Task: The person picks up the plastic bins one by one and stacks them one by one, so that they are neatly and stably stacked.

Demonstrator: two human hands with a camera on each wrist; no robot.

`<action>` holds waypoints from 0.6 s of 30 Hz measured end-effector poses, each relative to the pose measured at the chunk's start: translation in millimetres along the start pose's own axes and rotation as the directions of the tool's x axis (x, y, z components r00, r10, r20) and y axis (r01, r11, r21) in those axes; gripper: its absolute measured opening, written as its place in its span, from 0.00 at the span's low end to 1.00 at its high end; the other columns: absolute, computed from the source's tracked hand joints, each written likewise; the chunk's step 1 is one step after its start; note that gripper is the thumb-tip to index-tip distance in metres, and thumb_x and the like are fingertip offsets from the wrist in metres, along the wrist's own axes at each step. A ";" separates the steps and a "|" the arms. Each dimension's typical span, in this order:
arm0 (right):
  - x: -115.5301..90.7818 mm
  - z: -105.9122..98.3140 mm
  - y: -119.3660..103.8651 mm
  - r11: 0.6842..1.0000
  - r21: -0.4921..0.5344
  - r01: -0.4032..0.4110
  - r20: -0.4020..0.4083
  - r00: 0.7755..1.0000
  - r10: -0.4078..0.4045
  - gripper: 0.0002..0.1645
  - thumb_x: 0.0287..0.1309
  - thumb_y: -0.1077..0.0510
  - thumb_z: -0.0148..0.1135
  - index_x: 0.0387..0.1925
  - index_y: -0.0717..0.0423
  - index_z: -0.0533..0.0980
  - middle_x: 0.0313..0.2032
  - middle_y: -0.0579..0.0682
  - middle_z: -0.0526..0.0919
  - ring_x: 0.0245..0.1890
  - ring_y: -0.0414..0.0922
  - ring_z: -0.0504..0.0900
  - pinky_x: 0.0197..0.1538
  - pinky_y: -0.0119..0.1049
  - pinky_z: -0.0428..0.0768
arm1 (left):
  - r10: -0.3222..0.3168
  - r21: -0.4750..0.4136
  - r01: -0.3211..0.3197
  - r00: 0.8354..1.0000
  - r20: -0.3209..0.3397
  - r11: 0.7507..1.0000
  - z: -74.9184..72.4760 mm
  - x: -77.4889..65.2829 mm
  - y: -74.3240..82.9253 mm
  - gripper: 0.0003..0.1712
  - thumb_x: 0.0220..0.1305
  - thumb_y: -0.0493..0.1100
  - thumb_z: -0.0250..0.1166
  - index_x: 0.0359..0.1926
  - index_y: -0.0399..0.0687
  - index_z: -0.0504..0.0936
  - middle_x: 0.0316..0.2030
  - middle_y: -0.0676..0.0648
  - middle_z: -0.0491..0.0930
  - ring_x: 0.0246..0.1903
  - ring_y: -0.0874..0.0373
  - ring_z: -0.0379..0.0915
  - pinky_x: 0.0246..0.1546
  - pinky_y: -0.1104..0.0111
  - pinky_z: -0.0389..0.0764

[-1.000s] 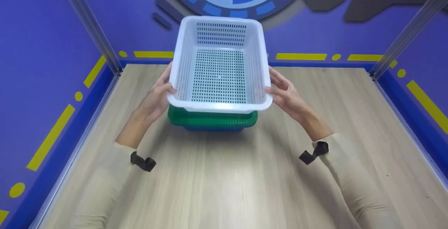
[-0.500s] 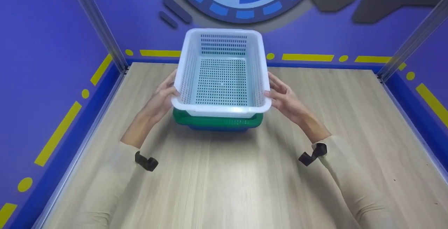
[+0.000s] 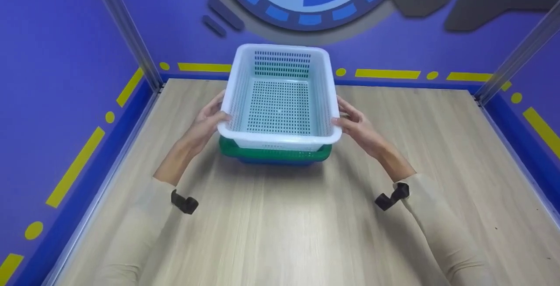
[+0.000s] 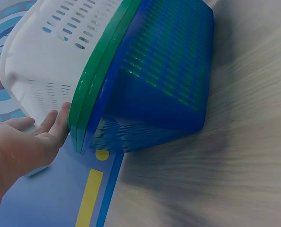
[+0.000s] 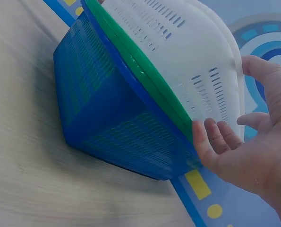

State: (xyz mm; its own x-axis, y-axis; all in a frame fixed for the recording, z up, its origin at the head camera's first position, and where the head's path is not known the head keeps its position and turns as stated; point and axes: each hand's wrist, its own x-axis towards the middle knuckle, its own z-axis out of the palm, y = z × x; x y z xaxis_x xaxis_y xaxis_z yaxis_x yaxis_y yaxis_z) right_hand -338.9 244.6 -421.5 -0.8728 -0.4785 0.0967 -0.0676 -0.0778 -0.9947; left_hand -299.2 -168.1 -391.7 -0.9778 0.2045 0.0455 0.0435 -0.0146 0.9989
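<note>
A white perforated plastic basket (image 3: 280, 106) sits partway down inside a green basket (image 3: 275, 153), its rim well above the green one. The green basket is nested in a blue basket (image 4: 154, 90), which stands on the table. My left hand (image 3: 205, 124) grips the white basket's left side, thumb over the rim and fingers beneath it. On the opposite side my right hand (image 3: 361, 126) holds the rim the same way. In the right wrist view, the fingertips (image 5: 199, 130) reach close to the green rim (image 5: 145, 75).
The wooden table (image 3: 280, 224) stretches in front of the stack and to both sides. Behind it rises a blue printed wall (image 3: 393, 50), with side walls left and right. Metal posts (image 3: 127, 28) mark the corners.
The white basket has come down into the green basket, with both hands lowering along with it. The head view has shifted slightly.
</note>
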 end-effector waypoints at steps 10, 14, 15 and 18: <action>-1.6 -3.8 -5.5 0.982 -0.186 -0.043 -0.036 0.999 0.037 0.44 0.68 0.55 0.61 0.80 0.41 0.56 0.74 0.53 0.63 0.73 0.53 0.61 0.79 0.59 0.49 | 0.062 0.048 -0.061 0.998 -0.014 0.997 -6.3 4.4 -6.3 0.38 0.72 0.47 0.64 0.79 0.61 0.60 0.73 0.45 0.67 0.71 0.50 0.63 0.78 0.47 0.50; -1.8 -2.5 -1.1 0.967 -0.248 -0.066 -0.052 0.997 0.054 0.44 0.67 0.52 0.63 0.80 0.39 0.57 0.73 0.52 0.58 0.74 0.54 0.57 0.78 0.64 0.47 | 0.036 0.080 -0.033 0.999 -0.030 0.996 -10.6 4.6 -11.5 0.38 0.72 0.48 0.64 0.79 0.64 0.62 0.71 0.46 0.69 0.69 0.51 0.65 0.78 0.46 0.49; -2.2 -2.2 -0.5 0.963 -0.262 -0.068 -0.052 0.997 0.056 0.44 0.67 0.52 0.64 0.80 0.39 0.56 0.73 0.53 0.58 0.74 0.54 0.57 0.78 0.64 0.48 | 0.026 0.088 -0.024 0.999 -0.032 0.996 -11.5 4.5 -12.7 0.38 0.72 0.48 0.64 0.78 0.64 0.62 0.71 0.46 0.70 0.68 0.50 0.65 0.78 0.46 0.48; -2.2 -1.7 1.3 0.957 -0.284 -0.062 -0.047 0.998 0.051 0.45 0.67 0.52 0.65 0.80 0.39 0.57 0.73 0.53 0.57 0.74 0.54 0.58 0.77 0.64 0.52 | 0.003 0.104 0.001 0.999 -0.036 0.995 -13.6 3.7 -15.6 0.38 0.71 0.50 0.65 0.78 0.66 0.62 0.70 0.46 0.70 0.67 0.50 0.65 0.77 0.47 0.50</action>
State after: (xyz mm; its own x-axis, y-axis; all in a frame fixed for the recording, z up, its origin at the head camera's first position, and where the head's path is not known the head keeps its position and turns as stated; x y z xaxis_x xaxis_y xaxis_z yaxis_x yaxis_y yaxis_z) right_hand -337.9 247.0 -423.0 -0.8969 -0.4400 0.0445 -0.1477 0.2033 -0.9679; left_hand -306.3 -180.4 -407.2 -0.9844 0.1691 0.0479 0.0635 0.0875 0.9941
